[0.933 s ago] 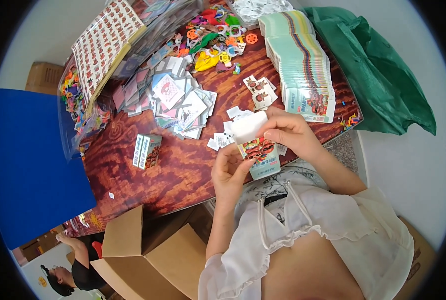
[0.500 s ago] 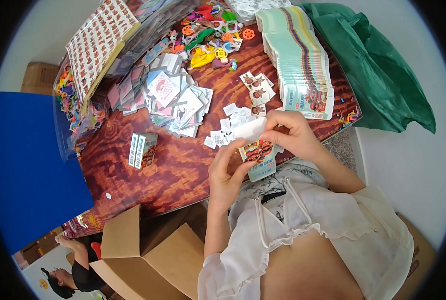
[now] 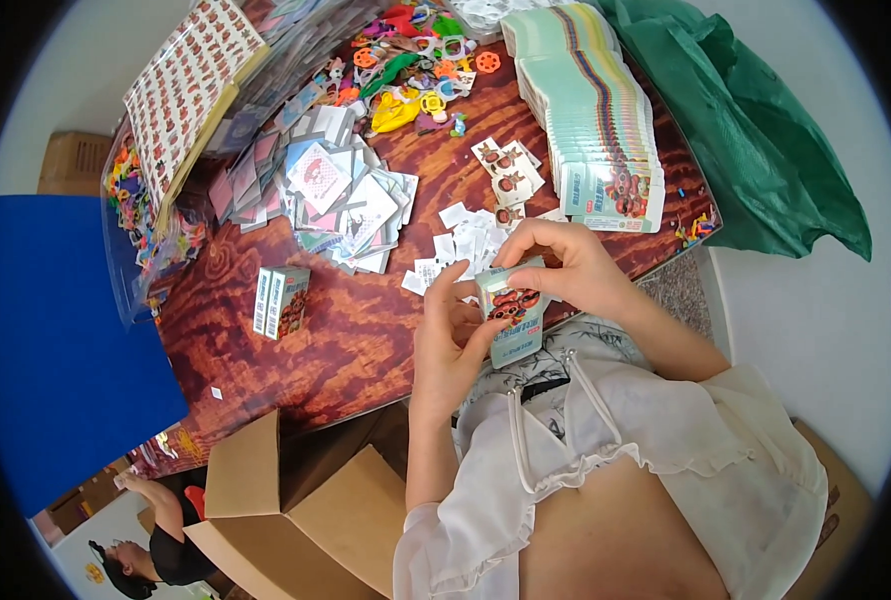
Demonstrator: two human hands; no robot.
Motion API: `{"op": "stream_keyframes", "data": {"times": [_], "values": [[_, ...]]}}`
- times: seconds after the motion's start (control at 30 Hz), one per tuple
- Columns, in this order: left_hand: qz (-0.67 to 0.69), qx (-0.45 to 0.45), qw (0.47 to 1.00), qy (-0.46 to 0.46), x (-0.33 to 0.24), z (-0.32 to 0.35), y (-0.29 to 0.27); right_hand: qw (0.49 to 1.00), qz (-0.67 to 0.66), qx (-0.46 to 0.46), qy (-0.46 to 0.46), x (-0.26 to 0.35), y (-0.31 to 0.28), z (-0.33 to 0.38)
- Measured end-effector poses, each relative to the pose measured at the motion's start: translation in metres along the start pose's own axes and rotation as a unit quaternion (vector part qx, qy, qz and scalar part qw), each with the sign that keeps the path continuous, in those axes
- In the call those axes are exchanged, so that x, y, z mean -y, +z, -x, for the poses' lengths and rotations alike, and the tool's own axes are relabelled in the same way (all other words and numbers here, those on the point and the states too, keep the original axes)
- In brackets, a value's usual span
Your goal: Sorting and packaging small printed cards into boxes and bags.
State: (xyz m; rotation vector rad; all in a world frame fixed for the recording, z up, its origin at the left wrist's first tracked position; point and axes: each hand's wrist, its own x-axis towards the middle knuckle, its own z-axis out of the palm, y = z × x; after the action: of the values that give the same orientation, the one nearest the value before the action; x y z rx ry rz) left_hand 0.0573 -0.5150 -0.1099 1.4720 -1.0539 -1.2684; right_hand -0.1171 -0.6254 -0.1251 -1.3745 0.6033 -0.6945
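A small light-green printed carton (image 3: 516, 338) is held upright between my two hands at the table's near edge. My left hand (image 3: 448, 335) is closed on its left side, the thumb across the printed front. At its top end, the fingers of my right hand (image 3: 571, 268) press and grip the top edge. The carton's top looks folded over; what is inside is hidden. Just beyond my hands lie a heap of small white paper slips (image 3: 471, 240) and several square cards with brown cartoon figures (image 3: 509, 172).
Flattened cartons (image 3: 606, 130) lie fanned in a long row at the right, beside a green plastic bag (image 3: 746, 130). Two finished-looking cartons (image 3: 282, 300) stand at left. Beyond are piled cards (image 3: 356, 205), colourful plastic trinkets (image 3: 421, 75) and a sticker sheet (image 3: 191, 90). An open cardboard box (image 3: 296, 510) stands below.
The carton's white top flap, raised half a second ago, is now folded down under my right fingers. The carton remains in both hands.
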Motion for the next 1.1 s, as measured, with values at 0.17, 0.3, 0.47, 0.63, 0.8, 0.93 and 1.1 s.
{"op": "stream_keyframes", "data": {"times": [0.17, 0.3, 0.47, 0.63, 0.8, 0.93, 1.1], "values": [[-0.03, 0.017, 0.999, 0.028, 0.005, 0.003, 0.001, 0.989, -0.084, -0.023, 0.123, 0.009, -0.006, -0.005], [0.029, 0.016, 0.999, 0.025, 0.004, 0.0, 0.002, 0.995, -0.06, -0.007, 0.082, 0.004, -0.007, -0.007], [0.086, 0.005, 0.996, -0.005, 0.007, 0.002, 0.001, 1.0, 0.006, 0.009, 0.018, 0.003, -0.008, 0.002], [0.122, 0.006, 0.992, -0.009, 0.014, 0.0, -0.005, 0.979, 0.174, -0.004, -0.109, -0.001, -0.003, 0.015], [0.002, 0.047, 0.999, 0.012, 0.022, -0.004, -0.012, 0.999, 0.017, -0.038, -0.013, -0.008, 0.004, 0.012], [0.332, 0.026, 0.943, -0.011, 0.019, -0.007, -0.023, 0.974, -0.178, -0.095, 0.105, -0.006, 0.001, -0.011], [0.173, -0.05, 0.976, 0.125, 0.009, -0.016, -0.006, 0.912, -0.358, -0.13, 0.153, -0.022, 0.04, -0.04]]}}
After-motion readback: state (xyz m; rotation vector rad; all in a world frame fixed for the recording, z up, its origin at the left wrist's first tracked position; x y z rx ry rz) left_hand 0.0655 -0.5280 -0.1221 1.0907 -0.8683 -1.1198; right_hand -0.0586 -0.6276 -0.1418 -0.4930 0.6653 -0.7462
